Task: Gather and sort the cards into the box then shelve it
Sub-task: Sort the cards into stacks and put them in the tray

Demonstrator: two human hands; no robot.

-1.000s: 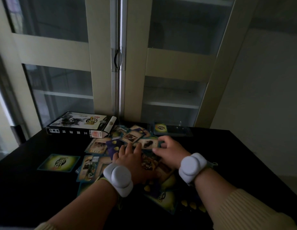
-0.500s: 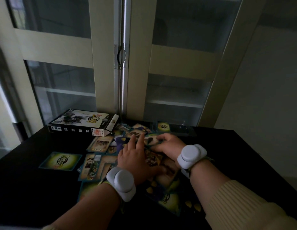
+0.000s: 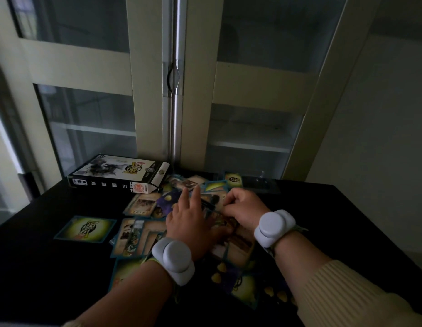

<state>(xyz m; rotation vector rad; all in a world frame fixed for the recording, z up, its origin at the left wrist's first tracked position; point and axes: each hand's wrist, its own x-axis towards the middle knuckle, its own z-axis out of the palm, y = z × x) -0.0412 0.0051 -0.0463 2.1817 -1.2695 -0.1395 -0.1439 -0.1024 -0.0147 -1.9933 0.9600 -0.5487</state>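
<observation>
**Both hands in the card pile at the middle of the desk**

A loose heap of cards (image 3: 144,234) lies scattered across the black desk (image 3: 40,267), some face up, some showing the green-and-yellow back. The left hand (image 3: 188,223) lies palm-down on the pile with its fingers straight and spread, pressing the cards. The right hand (image 3: 243,206) sits just beside it, fingers curled in a pinching grip on cards at the top of the heap; how many it holds cannot be told. Each wrist carries a white band.

One single card (image 3: 86,228) lies face down apart from the heap, to its left. The card box (image 3: 118,173) lies flat at the far edge, against the glass-doored cabinet (image 3: 200,95), whose doors are shut.
</observation>
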